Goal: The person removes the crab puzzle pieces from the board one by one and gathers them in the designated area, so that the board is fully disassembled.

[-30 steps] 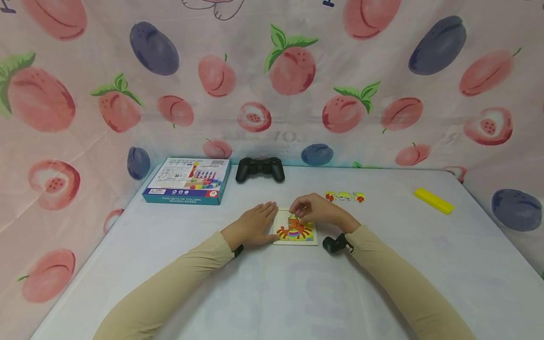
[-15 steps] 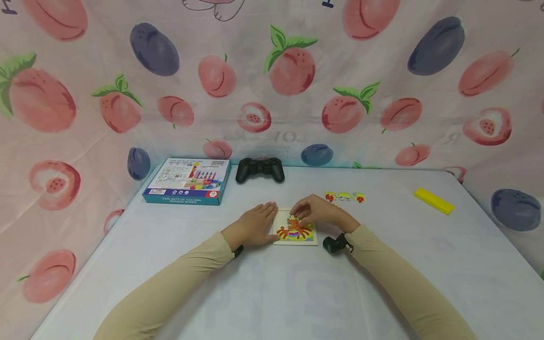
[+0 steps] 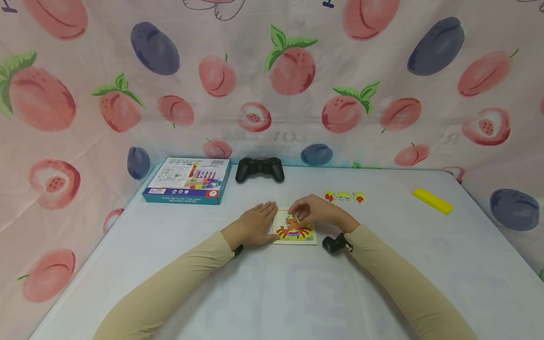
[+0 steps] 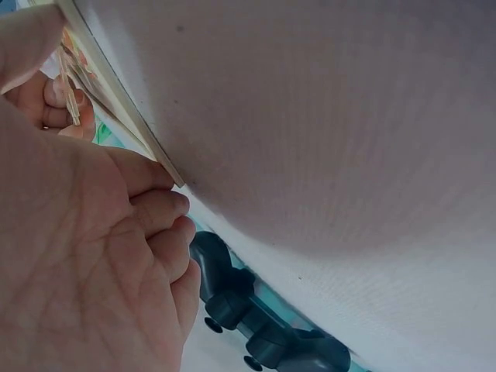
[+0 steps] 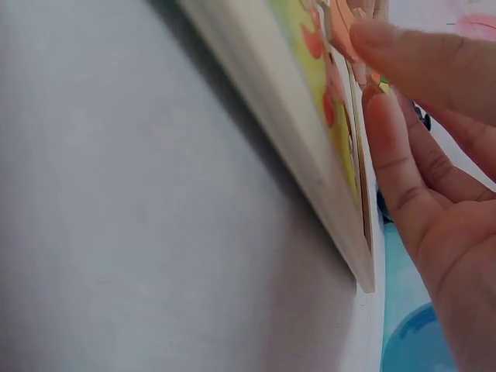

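Observation:
A small jigsaw board [image 3: 278, 218] with a pale wooden rim lies at the middle of the table, showing an orange animal with a rainbow-striped body. Along its left side rests my left hand [image 3: 254, 225], fingers extended and thumb at the lower left corner. From the right, my right hand [image 3: 318, 210] pinches an orange puzzle piece [image 3: 291, 222] between thumb and fingers, low over the picture. The right wrist view shows the thumb on this piece [image 5: 341, 32], tilted above the board's rim [image 5: 310, 174]. Part of the picture is hidden behind the right fingers.
More puzzle pieces [image 3: 345, 196] lie behind the right hand. A black game controller [image 3: 260, 170] and a flat toy box [image 3: 187, 181] stand toward the back. At the right lies a yellow bar [image 3: 433, 201]. A fruit-printed cloth [image 3: 297, 118] hangs behind the table.
The pinched puzzle piece has turned and shifted slightly over the board, with the right fingers moving a little. The left hand has stayed in place.

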Motion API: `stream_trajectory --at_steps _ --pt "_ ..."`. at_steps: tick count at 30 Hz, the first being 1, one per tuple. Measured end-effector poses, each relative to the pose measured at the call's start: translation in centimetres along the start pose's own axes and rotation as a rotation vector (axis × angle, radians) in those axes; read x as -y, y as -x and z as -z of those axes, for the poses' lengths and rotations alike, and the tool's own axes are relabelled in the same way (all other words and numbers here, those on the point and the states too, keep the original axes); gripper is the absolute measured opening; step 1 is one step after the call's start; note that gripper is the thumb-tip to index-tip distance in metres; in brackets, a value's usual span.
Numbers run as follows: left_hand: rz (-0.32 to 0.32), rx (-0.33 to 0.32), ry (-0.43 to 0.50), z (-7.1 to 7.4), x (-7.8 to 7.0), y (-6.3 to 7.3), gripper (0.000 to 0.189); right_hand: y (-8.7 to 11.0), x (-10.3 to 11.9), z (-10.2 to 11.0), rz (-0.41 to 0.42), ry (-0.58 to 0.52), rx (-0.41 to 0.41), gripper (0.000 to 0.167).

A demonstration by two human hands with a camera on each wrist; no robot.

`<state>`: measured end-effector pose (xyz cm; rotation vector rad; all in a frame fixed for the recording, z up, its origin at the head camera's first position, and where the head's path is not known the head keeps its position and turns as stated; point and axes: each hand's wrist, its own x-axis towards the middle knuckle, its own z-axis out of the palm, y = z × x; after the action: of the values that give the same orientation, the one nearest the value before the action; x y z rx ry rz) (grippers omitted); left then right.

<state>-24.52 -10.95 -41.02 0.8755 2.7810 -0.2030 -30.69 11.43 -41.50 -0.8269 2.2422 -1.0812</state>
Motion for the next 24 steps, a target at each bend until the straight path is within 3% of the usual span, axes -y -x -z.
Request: stream_trajectory --at_steps 15,24 --pt "0.003 0.004 0.008 0.03 -0.03 -0.02 0.084 -0.31 0.13 -0.23 0.028 0.062 0.022 0.038" --pt "0.009 0.008 0.007 0.09 -0.09 -0.01 0.084 -0.23 0.19 -0.31 -0.027 0.075 -0.001 0.037"
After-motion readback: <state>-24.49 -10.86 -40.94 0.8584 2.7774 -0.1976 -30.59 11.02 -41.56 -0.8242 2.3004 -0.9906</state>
